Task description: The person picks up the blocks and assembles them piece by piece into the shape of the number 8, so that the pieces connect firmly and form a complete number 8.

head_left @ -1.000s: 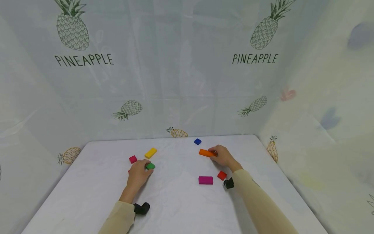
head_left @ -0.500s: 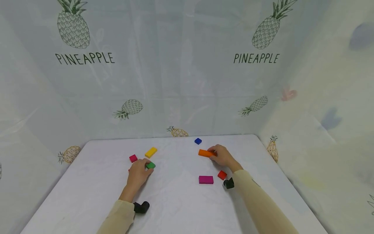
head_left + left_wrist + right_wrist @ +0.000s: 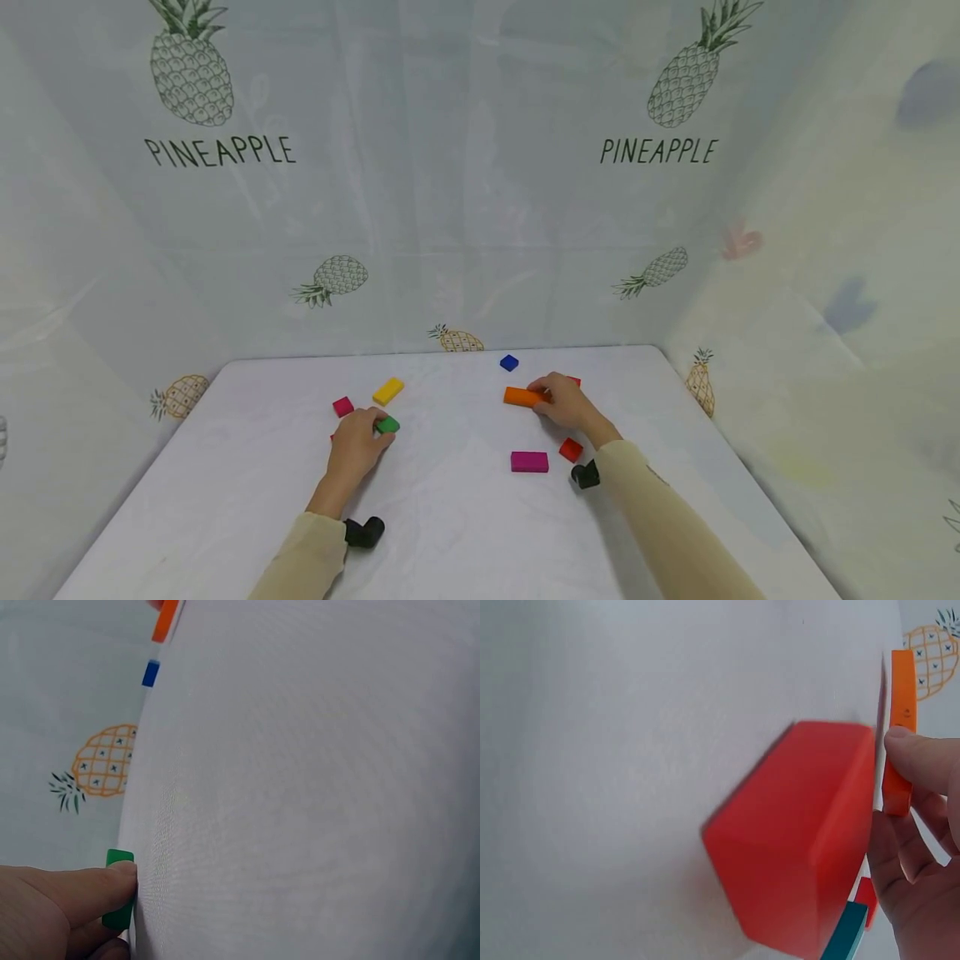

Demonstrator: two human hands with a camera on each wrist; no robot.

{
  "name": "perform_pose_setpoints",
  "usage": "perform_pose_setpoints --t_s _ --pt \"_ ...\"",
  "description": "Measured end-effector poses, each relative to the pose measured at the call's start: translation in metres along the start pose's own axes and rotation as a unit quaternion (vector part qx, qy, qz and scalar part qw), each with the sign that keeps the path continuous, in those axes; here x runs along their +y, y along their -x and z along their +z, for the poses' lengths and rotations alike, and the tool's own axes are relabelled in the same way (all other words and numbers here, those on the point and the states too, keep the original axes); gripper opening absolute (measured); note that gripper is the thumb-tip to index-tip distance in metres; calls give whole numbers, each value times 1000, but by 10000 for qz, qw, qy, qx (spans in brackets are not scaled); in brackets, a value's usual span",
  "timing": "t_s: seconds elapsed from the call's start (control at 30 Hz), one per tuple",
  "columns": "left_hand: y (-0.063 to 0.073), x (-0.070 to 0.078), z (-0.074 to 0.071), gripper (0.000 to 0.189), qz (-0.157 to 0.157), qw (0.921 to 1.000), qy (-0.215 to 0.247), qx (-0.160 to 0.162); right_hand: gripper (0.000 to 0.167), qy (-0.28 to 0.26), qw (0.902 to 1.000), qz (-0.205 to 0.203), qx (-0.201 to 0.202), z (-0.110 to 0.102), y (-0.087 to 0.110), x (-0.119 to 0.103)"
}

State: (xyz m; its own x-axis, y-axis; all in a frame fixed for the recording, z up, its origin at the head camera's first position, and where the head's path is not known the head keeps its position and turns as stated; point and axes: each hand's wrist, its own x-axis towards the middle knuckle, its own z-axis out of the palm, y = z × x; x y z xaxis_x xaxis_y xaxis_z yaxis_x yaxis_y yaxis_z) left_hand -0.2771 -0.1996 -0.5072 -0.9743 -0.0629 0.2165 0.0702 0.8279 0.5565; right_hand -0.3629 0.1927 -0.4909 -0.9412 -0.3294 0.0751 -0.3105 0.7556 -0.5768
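My left hand [image 3: 355, 447] pinches a green block [image 3: 387, 425] between thumb and fingers, left of the table's middle. In the left wrist view the thumb lies across that green block [image 3: 118, 916]. On the other side, my right hand [image 3: 567, 402] holds one end of a long orange block [image 3: 521, 397]. The right wrist view shows the thumb on the orange block [image 3: 902, 690], its free end pointing away. Whether the orange block touches the cloth I cannot tell. Close under the right wrist lies a red block [image 3: 795, 832].
A yellow block [image 3: 387, 391] and a pinkish-red block [image 3: 342, 407] lie near the left hand, with another red piece mostly hidden. A blue block [image 3: 509, 362] lies at the back, a magenta block [image 3: 529, 462] nearer. A teal block [image 3: 845, 934] shows below the right hand.
My right hand has moved slightly left and nearer with the orange block. A red block now shows behind it. The left hand stays in place on the green block.
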Motion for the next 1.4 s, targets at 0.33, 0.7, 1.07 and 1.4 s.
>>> perform_pose_setpoints --t_s 0.33,0.7,1.07,1.4 --pt "0 -1 0 35 22 10000 -2 41 32 -161 9999 -8 -33 4 3 -16" --pt "-1 -2 0 32 104 9998 88 109 31 -89 9995 -284 -106 14 1 -33" --pt "1 1 -3 31 73 9999 96 72 30 -243 9983 -481 -243 21 5 -53" --pt "0 0 -2 31 113 9999 69 72 29 -181 9974 -591 -366 31 9 -70"
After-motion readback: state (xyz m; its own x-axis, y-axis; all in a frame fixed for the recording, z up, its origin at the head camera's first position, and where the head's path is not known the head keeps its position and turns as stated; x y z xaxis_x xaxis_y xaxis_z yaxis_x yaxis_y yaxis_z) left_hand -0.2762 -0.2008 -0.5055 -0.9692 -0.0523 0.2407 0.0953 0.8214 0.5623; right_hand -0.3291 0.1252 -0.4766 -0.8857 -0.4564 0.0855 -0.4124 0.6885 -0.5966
